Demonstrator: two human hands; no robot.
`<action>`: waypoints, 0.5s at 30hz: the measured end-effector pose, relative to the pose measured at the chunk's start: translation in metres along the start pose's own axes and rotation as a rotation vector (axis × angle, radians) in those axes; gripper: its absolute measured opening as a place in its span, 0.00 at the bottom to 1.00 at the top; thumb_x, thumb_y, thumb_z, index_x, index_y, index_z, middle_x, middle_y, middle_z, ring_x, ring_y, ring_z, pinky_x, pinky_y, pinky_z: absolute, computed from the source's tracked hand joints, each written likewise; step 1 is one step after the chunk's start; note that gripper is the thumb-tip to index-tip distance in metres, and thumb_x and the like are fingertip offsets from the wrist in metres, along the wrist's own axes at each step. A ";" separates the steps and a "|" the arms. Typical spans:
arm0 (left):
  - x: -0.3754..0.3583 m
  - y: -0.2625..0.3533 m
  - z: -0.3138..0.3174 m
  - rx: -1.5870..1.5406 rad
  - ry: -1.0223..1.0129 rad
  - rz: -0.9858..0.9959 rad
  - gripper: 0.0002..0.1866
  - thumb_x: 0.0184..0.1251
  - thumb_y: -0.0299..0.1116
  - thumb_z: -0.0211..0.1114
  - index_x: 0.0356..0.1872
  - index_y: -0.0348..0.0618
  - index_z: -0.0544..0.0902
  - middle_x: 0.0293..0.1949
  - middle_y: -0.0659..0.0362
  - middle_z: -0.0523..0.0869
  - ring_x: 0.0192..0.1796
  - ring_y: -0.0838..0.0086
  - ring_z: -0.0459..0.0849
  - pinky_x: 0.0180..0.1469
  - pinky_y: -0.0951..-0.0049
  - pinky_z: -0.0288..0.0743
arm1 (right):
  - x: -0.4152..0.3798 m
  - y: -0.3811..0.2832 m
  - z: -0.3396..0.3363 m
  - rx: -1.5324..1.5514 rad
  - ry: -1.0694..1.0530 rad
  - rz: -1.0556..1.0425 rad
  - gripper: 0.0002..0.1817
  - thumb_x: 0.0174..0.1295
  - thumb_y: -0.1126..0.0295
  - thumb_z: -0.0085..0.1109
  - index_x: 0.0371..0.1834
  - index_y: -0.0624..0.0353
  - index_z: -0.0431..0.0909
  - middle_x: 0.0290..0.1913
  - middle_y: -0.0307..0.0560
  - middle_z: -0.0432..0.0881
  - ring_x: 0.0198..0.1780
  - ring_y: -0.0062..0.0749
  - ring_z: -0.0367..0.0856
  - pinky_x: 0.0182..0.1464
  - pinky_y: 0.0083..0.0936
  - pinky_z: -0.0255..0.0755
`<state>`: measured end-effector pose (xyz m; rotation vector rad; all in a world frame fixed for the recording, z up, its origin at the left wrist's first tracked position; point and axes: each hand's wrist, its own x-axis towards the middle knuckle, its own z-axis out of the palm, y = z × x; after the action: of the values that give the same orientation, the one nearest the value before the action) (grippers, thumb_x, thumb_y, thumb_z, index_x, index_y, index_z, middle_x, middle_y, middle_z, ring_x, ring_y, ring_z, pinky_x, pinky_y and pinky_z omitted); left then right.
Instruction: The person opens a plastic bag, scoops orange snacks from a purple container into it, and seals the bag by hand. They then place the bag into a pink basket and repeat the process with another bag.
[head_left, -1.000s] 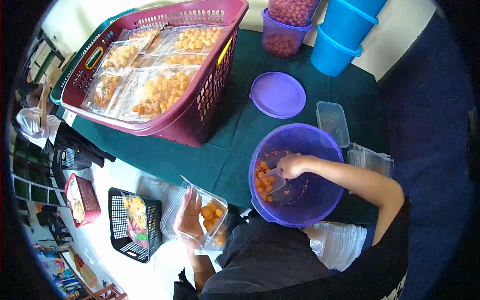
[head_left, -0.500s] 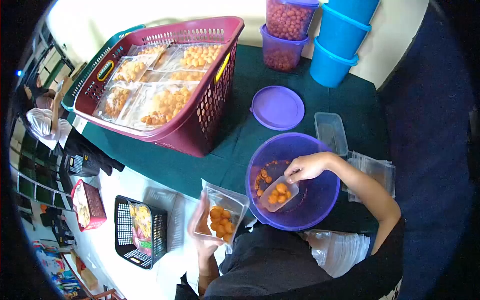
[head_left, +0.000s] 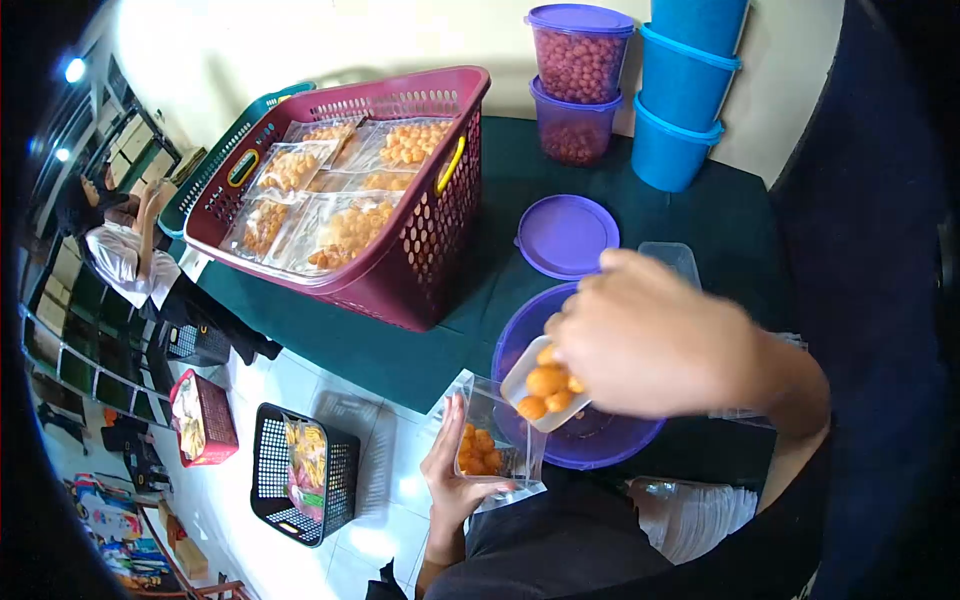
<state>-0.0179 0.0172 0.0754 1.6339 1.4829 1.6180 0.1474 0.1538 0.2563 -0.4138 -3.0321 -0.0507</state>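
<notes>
My left hand [head_left: 455, 470] holds a clear plastic bag [head_left: 505, 415] by its side, with orange round snacks [head_left: 480, 451] at the bottom. Above the purple bowl [head_left: 640, 432], my right hand [head_left: 640, 335] grips a small clear scoop container [head_left: 517, 382]. Several orange balls [head_left: 547, 382] lie in this scoop, which is tilted towards the bag's open top. My right hand and forearm cover much of the bowl.
A maroon basket [head_left: 400, 280] of filled bags stands on the green table. Behind the bowl are a purple lid [head_left: 568, 237], a clear box [head_left: 672, 261] and stacked tubs [head_left: 672, 150]. Empty bags [head_left: 690, 515] lie nearby. Another person [head_left: 130, 255] stands at far left.
My right hand has lifted the loaded scoop out of the bowl and moved it left to the bag. My left hand has turned the bag more upright, its mouth near the scoop.
</notes>
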 end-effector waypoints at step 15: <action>-0.015 -0.032 -0.027 -0.603 0.213 -0.179 0.53 0.33 0.60 0.63 0.55 0.25 0.55 0.58 0.42 0.58 0.61 0.59 0.57 0.61 0.61 0.50 | 0.002 0.005 0.058 -0.192 -0.400 0.371 0.04 0.39 0.72 0.54 0.19 0.58 0.77 0.22 0.46 0.78 0.31 0.32 0.77 0.37 0.26 0.62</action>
<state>-0.0504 0.0051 0.0481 0.9962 1.0390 1.9297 0.1425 0.1613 0.1992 -1.1191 -3.2796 -0.2657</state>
